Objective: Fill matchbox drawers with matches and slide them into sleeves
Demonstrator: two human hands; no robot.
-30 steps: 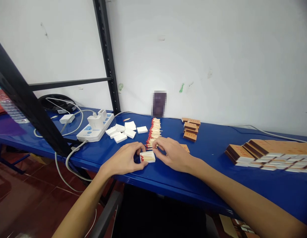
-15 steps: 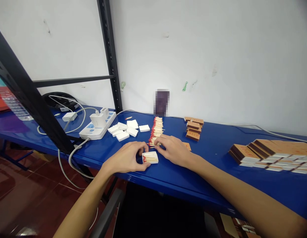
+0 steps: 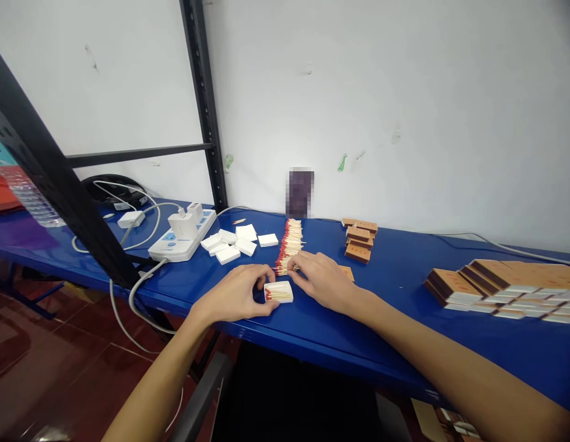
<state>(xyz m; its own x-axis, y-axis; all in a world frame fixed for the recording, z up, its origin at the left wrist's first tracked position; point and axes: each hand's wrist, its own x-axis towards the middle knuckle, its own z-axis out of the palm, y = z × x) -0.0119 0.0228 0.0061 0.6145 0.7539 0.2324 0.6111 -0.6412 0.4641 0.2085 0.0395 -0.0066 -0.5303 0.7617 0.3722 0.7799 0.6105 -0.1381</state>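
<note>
Between the thumb and fingers of my left hand [image 3: 238, 293] is a small white matchbox tray [image 3: 286, 293], lying on the blue table with its open side up. Several red-headed matches lie inside it, heads to the left. My right hand [image 3: 322, 279] is closed at the near end of a long row of matches [image 3: 292, 240], its thumb and fingertips pinching matches there; how many is hidden. Left of the row lies a loose group of white trays [image 3: 229, 240]. An orange-brown matchbox cover [image 3: 348, 272] is partly hidden behind my right hand.
Stacked brown matchboxes [image 3: 359, 236] stand behind my right hand, with a larger stack [image 3: 505, 283] at the right. A power strip [image 3: 174, 242] with chargers and cables lies left, beside a black shelf post [image 3: 204, 104]. A pixelated dark object [image 3: 300, 193] leans against the wall.
Both hands stay nearly where they were, the left still on the tray. My right fingers have shifted only slightly at the end of the match row. The camera view has moved a little.
</note>
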